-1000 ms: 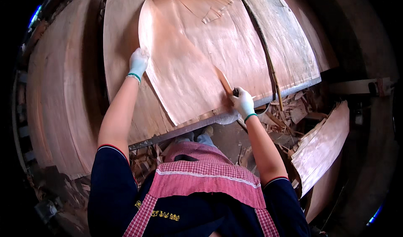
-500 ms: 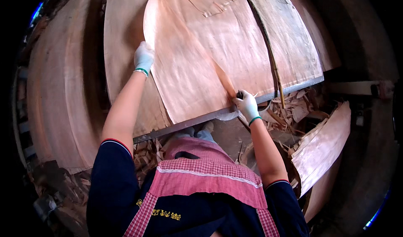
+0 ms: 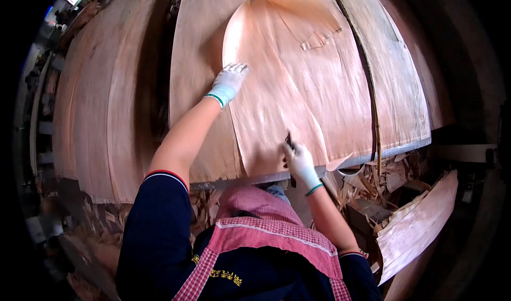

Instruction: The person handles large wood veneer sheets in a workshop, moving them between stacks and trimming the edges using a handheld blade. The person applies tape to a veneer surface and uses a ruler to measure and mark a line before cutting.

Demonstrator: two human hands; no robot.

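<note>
A pale pinkish veneer sheet (image 3: 277, 104) lies on the stack, with a curled, torn flap (image 3: 306, 18) at its far end. My left hand (image 3: 229, 82), in a white glove with a green cuff, rests with fingers stretched out over the sheet's left edge, just below the curl. My right hand (image 3: 299, 162), gloved alike, grips a dark knife-like tool (image 3: 288, 140) above the near part of the sheet. To its right a narrow loose sliver (image 3: 338, 161) sticks out at the metal-edged front (image 3: 399, 147) of the stack.
Other veneer stacks (image 3: 96, 104) stand at the left, and a weathered sheet (image 3: 396, 82) lies right of a dark gap with a thin pole. Veneer scraps (image 3: 396, 178) lie below the front edge. A bent loose sheet (image 3: 415, 229) leans at the lower right.
My left hand has gone from gripping the sheet's edge to lying with fingers extended on it. My right hand has moved left of the cut strip with the tool. The whole view has shifted.
</note>
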